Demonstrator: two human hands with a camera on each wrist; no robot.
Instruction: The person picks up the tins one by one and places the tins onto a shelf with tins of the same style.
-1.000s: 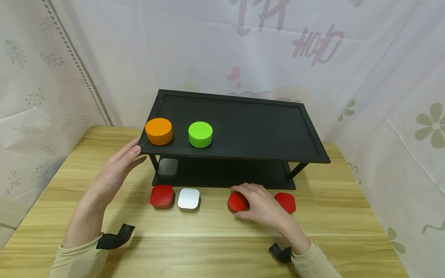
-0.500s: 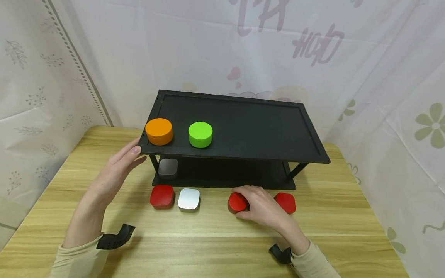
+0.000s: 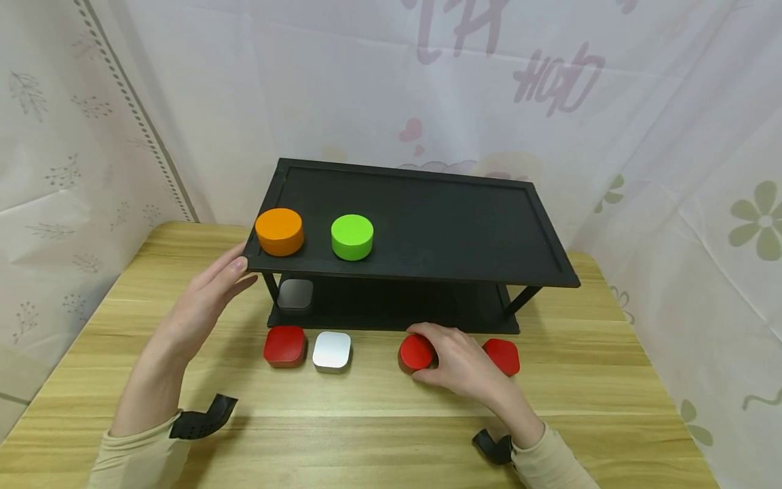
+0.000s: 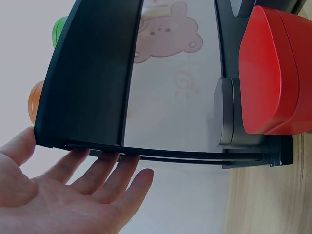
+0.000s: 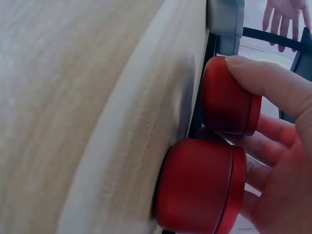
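Observation:
My right hand (image 3: 461, 360) grips a round red tin (image 3: 416, 353) in front of the black two-tier shelf (image 3: 440, 224), thumb on the near side and fingers on the far side. In the right wrist view, the thumb presses the side of this tin (image 5: 226, 97). Partly behind the right hand sits another red tin (image 3: 503, 356). My left hand (image 3: 204, 299) holds the shelf's top board at its front left corner. The left wrist view shows the thumb at the board's outer edge and the fingers (image 4: 100, 178) reaching under its side.
On the top board stand an orange round tin (image 3: 280, 232) and a green round tin (image 3: 352, 237). A dark grey tin (image 3: 295, 295) sits on the lower tier, left side. Before it on the wooden table (image 3: 342, 435) are a red squarish tin (image 3: 284, 346) and a white one (image 3: 332, 351).
The round red tin in my right hand has shifted very slightly to the left. My left hand stays at the shelf corner, and the other tins have not moved.

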